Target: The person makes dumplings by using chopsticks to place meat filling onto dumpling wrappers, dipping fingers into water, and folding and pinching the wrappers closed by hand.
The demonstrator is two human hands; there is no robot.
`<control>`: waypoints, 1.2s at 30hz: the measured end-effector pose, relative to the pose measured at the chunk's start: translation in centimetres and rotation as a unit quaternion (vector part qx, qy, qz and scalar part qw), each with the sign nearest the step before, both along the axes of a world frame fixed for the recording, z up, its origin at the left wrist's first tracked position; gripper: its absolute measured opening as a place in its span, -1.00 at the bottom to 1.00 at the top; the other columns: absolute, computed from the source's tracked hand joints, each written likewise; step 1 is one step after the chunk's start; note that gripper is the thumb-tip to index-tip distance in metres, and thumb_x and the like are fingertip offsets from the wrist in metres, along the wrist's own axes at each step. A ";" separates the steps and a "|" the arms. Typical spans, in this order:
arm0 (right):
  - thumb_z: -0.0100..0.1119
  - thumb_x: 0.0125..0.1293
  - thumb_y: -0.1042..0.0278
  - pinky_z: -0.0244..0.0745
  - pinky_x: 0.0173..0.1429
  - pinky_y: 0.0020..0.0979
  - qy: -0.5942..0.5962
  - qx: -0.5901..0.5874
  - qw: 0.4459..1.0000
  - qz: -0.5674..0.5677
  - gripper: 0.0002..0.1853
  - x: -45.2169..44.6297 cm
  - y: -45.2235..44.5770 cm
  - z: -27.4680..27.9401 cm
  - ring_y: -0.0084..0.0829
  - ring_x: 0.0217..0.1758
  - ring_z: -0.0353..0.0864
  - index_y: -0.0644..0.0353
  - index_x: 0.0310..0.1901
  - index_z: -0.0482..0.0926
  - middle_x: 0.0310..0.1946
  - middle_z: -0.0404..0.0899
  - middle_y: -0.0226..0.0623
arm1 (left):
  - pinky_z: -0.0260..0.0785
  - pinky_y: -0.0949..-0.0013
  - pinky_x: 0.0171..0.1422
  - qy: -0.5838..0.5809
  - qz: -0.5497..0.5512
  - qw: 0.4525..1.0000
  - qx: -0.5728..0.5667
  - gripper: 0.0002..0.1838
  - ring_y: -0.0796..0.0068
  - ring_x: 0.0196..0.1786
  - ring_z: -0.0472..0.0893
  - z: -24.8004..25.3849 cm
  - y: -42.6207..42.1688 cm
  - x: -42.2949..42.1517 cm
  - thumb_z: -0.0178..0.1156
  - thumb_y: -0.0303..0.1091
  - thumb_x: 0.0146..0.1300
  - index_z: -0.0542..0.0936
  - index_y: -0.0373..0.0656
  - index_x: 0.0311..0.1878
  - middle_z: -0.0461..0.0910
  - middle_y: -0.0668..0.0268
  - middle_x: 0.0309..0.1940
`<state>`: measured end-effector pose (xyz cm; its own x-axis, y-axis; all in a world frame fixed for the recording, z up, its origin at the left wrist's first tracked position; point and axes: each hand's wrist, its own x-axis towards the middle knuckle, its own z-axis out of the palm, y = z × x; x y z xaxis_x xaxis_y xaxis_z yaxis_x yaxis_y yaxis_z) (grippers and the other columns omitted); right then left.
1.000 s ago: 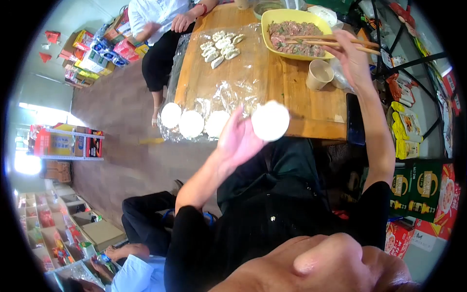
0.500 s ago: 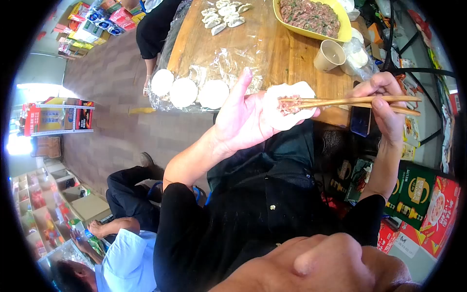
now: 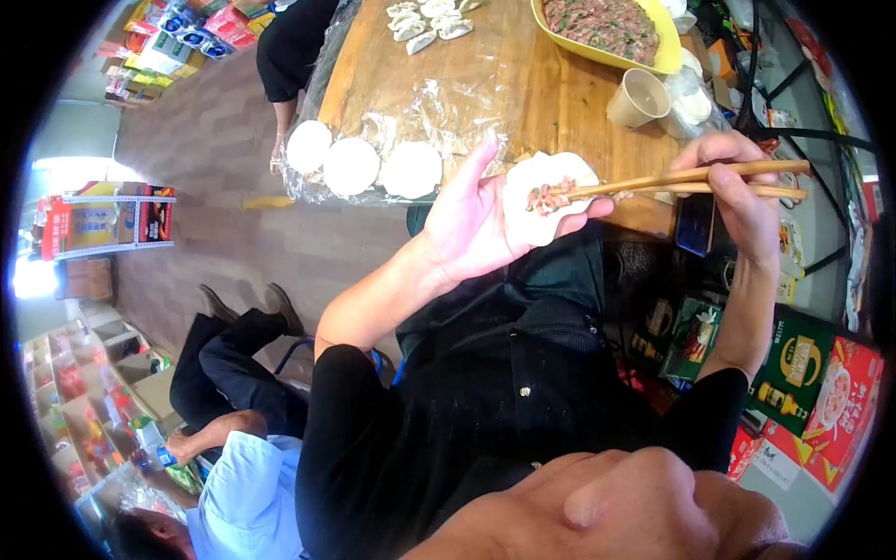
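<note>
My left hand [image 3: 471, 219] holds a round white dumpling wrapper [image 3: 551, 165] across its palm and fingers, thumb raised away from it. On the wrapper's middle lies a small lump of minced meat filling [image 3: 549, 198]. My right hand [image 3: 744, 201] grips a pair of wooden chopsticks [image 3: 672, 177], whose tips reach over the wrapper and touch the filling. Three flat wrappers [image 3: 352, 166] rest on plastic film at the table's near left edge. Farther back is a yellow bowl [image 3: 668, 63] of meat filling with green bits. Several folded dumplings [image 3: 422, 42] sit at the far left of the table.
A paper cup [image 3: 638, 101] stands by the bowl, beside a plastic bag [image 3: 693, 103] with white contents. A dark phone [image 3: 693, 229] lies at the wooden table's [image 3: 551, 103] right edge. Boxes [image 3: 793, 364] are stacked at right. A person in a light blue shirt [image 3: 247, 495] sits at lower left.
The chopsticks have opened slightly, and their tips have drawn back a little to the right over the filling. The wrapper lies flatter. The seated person's legs and arm have shifted.
</note>
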<state>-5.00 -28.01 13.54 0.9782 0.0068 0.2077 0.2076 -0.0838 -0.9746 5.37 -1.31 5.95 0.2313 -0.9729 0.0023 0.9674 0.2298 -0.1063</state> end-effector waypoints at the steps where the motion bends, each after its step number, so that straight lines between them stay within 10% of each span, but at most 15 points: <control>1: 0.07 0.35 0.36 0.61 -0.14 -0.39 -0.010 -0.038 0.999 0.002 -0.78 0.1 0.2 0.2 -0.34 -0.21 0.66 0.31 -0.08 0.51 -0.23 0.63 -0.04 | 0.18 -0.01 0.46 -0.044 0.003 0.999 0.026 -0.09 -0.29 0.42 0.14 -0.1 0.2 0.0 -0.42 0.30 0.41 0.06 -0.49 0.40 0.10 -0.34 0.36; 14: 0.08 0.37 0.33 0.67 -0.22 -0.52 0.136 -0.028 0.989 -0.054 -0.74 0.6 -0.3 0.7 -0.40 -0.21 0.69 0.36 -0.06 0.54 -0.22 0.63 -0.07 | 0.16 0.09 0.48 -0.229 0.025 0.967 0.103 -0.11 -0.21 0.39 0.26 -2.2 0.9 -0.9 -0.35 0.28 0.41 0.12 -0.47 0.38 0.18 -0.32 0.33; 36: 0.11 0.35 0.45 0.57 0.07 -0.29 0.073 -0.007 0.996 -0.041 -0.78 0.9 1.5 -1.6 -0.29 -0.09 0.67 0.34 -0.02 0.53 -0.17 0.64 -0.06 | -0.01 -0.04 0.54 -0.029 0.054 0.996 0.060 -0.14 -0.24 0.45 0.11 -3.6 3.3 -0.7 -0.32 0.21 0.44 0.00 -0.48 0.43 0.06 -0.24 0.41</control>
